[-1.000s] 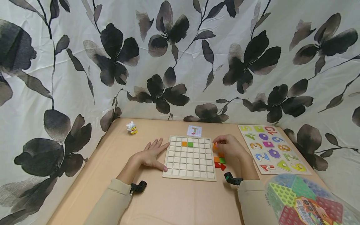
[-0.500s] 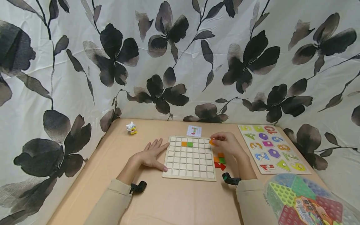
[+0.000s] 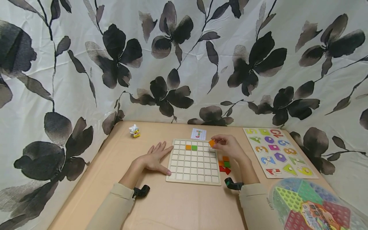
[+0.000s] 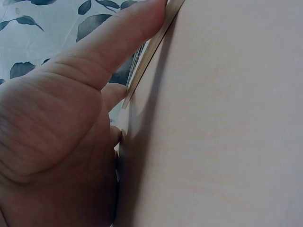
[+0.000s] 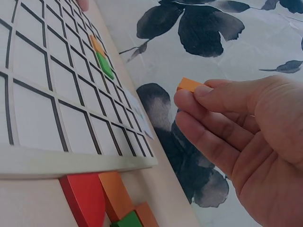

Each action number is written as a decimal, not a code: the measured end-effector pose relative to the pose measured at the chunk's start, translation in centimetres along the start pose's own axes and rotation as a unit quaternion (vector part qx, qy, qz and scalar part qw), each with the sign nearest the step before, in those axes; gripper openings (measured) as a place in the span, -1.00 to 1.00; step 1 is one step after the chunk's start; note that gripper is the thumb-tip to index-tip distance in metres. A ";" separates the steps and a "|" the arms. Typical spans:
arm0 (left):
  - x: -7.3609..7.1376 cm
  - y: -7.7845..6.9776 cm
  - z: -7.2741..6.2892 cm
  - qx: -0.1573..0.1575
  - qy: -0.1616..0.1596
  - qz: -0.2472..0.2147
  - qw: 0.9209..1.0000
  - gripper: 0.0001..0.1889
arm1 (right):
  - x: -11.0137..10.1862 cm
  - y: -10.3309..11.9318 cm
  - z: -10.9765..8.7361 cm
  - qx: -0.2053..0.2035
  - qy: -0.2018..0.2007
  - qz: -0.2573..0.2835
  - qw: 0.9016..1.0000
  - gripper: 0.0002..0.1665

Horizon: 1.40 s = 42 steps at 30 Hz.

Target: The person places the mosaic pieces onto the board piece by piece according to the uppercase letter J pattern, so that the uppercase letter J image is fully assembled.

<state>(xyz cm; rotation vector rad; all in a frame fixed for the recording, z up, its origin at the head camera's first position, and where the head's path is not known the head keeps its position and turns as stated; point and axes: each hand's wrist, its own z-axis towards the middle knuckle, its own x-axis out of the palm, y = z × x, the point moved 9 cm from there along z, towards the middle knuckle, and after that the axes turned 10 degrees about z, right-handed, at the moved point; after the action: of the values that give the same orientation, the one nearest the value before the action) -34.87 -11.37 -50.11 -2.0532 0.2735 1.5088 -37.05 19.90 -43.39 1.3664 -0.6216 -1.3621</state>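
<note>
A pale wooden grid board [image 3: 193, 166] lies on the table, with an orange square tile [image 3: 188, 147] and a green square tile [image 3: 194, 148] side by side in its second row. My left hand [image 3: 155, 158] rests along the board's left edge, thumb and index finger spread against it. Between thumb and index finger my right hand [image 3: 231, 147] pinches another orange square tile [image 5: 190, 85], held above the board's upper right corner. Beside the board's right edge sit several loose pieces: orange [image 3: 226, 158], green [image 3: 227, 164] and red [image 3: 223, 169].
Behind the board lies a small printed card [image 3: 198, 134] with a J-shaped pattern. A colourful number puzzle board [image 3: 276, 154] lies to the right, a lidded plastic container [image 3: 313, 204] nearer me. One small white figurine [image 3: 134, 130] stands back left. Floral cloth hangs behind the table.
My right hand has brought the orange tile from beside the board's right edge leftward and up over its upper right corner. The left hand has stayed put.
</note>
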 end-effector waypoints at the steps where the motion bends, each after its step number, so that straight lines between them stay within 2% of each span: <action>1: 0.0 0.0 0.0 0.000 -0.001 0.000 1.000 0.34 | 0.1 0.1 0.0 -0.001 -0.001 -0.001 1.000 -0.63; 19: 0.1 -0.1 0.1 0.001 0.001 0.002 1.000 0.34 | 1.4 0.5 0.8 -0.024 -0.057 -0.038 0.997 -0.65; 33: -0.4 -0.2 -0.1 0.005 0.001 -0.006 1.000 0.33 | 2.8 -1.0 1.6 0.025 -0.088 -0.032 0.995 -0.66; 42: -0.3 -0.3 -0.1 0.005 0.000 -0.003 1.000 0.33 | 4.2 -1.7 1.9 0.049 -0.081 -0.040 0.995 -0.70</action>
<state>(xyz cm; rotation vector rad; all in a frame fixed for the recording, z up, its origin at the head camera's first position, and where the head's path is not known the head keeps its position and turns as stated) -34.76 -11.26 -49.74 -2.0448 0.2747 1.5008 -38.46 16.02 -46.11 1.3802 -0.7559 -1.5359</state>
